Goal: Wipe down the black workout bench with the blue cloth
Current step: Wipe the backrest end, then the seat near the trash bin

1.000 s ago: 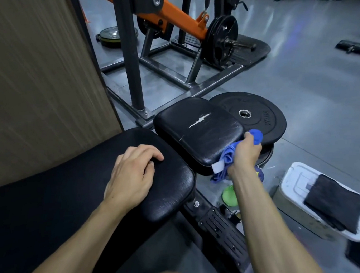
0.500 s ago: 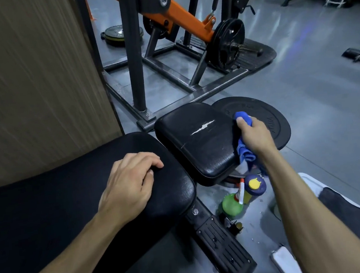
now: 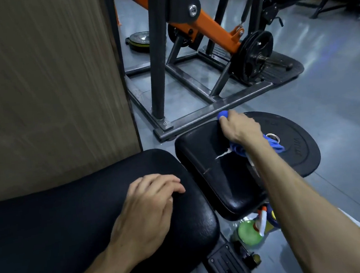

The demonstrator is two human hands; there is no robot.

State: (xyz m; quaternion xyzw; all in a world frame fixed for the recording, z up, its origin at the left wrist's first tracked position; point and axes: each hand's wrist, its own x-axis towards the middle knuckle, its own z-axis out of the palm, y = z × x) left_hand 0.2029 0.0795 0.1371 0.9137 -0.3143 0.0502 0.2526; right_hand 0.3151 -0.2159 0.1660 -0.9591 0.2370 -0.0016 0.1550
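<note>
Both hands on the bench [image 3: 211, 177]: my right hand [image 3: 240, 129] clenches the blue cloth [image 3: 273, 144] mid-frame, my left hand [image 3: 146, 213] lies loosely open; plate lettering unreadable

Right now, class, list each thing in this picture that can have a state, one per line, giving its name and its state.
right hand: closed on the blue cloth, at the seat pad's far edge
blue cloth: bunched, ends trailing from the fist
left hand: open, resting flat on the long pad
seat pad: torn, white split showing
long pad: intact
green spray bottle: on the floor, partly hidden
weight plate: lying flat on the floor
</note>
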